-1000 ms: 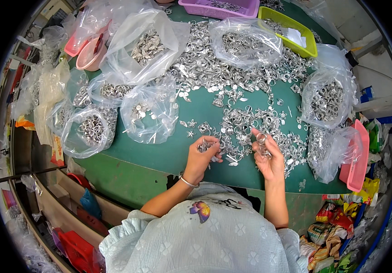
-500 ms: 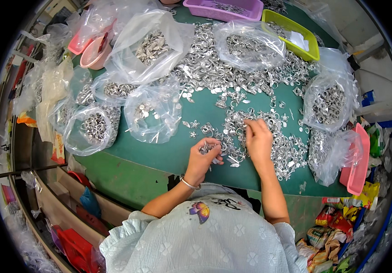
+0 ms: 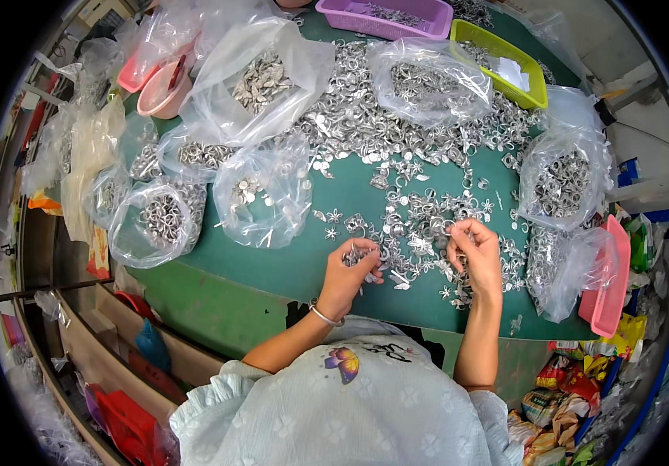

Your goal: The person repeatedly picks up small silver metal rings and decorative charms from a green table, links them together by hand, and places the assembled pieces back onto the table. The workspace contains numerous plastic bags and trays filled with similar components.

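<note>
My left hand (image 3: 352, 268) is curled around several small silver metal rings that show between its fingers, low over the table. To its right, my right hand (image 3: 475, 250) is bent with thumb and forefinger together at the edge of a loose pile of silver rings (image 3: 420, 229); what they pinch, if anything, is too small to make out. Flower-shaped metal pieces (image 3: 332, 221) lie left of this pile. Behind it spreads a bigger heap of silver rings and small metal parts (image 3: 420, 132).
Clear plastic bags of metal pieces stand on the left (image 3: 160, 221), at the back (image 3: 261, 81) and on the right (image 3: 560, 182) of the green table (image 3: 253, 268). A purple basket (image 3: 385, 23), a lime-green basket (image 3: 536, 89) and a pink tray (image 3: 610, 279) sit along its edges.
My right hand has moved right and slightly nearer across the small pile, where pieces have shifted. My left hand stays almost in place, still curled around rings.
</note>
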The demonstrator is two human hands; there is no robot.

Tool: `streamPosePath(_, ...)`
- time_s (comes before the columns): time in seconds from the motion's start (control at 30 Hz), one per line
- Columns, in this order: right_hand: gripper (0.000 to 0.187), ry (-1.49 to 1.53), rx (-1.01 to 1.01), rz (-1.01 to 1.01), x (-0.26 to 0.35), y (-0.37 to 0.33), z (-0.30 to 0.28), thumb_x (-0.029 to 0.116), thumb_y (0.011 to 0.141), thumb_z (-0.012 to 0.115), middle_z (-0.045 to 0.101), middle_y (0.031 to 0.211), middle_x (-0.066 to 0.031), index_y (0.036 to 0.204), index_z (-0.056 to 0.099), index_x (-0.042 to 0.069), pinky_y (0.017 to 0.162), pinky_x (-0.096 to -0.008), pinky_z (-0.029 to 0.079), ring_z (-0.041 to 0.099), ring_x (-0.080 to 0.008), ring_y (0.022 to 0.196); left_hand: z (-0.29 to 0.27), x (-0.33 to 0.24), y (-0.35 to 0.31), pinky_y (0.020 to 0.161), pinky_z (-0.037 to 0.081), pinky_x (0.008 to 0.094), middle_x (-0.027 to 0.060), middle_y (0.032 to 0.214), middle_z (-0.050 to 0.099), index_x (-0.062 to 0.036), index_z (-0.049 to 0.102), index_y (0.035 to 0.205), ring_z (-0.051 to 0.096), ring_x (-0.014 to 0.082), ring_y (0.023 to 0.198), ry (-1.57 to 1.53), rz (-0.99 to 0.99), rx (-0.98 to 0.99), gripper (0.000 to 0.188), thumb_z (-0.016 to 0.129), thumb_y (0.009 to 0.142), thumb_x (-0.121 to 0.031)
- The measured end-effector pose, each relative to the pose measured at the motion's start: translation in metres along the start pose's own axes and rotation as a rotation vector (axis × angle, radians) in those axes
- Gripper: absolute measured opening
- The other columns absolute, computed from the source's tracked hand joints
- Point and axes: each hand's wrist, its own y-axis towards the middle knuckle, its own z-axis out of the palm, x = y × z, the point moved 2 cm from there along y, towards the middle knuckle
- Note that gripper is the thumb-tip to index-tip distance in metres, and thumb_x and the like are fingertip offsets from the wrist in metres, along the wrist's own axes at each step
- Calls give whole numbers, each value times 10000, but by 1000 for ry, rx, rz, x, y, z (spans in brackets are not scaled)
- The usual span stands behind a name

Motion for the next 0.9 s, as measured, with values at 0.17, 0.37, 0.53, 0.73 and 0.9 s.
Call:
streamPosePath(0.17,105,264,144,-89,10,-7,-2,100,835,554,509,554,-20,823,558,-4,389,-185,300,439,-49,448,-1,-2,0,556,510,295,47,735,540,-5,546,904,548,126,616,6,-13,4,112,571,804,-49)
streamPosePath(0.37,95,-69,-52,-87,4,1,4,63,826,543,491,559,3,780,571,-15,402,-196,340,459,-53,467,-1,-2,0,560,511,295,48,736,541,-4,544,903,547,126,620,11,-7,14,111,572,806,-49)
streamPosePath(0.53,132,72,25,-45,7,0,3,103,854,521,487,539,6,801,566,-9,390,-190,325,430,-50,441,-1,-3,0,564,511,294,48,737,541,-5,545,899,545,125,621,5,2,15,105,570,809,-52)
streamPosePath(0.73,141,153,37,-8,6,-1,6,140,864,523,491,509,-7,797,556,20,368,-177,253,404,-28,425,0,-3,3,563,509,292,49,739,541,-4,545,890,542,125,618,15,10,10,99,573,809,-53)
streamPosePath(0.9,131,72,34,-2,4,2,6,105,854,528,500,561,1,793,564,-5,397,-182,302,424,-42,441,0,-2,2,559,509,289,42,732,537,-1,548,882,545,125,617,20,12,5,91,573,808,-49)
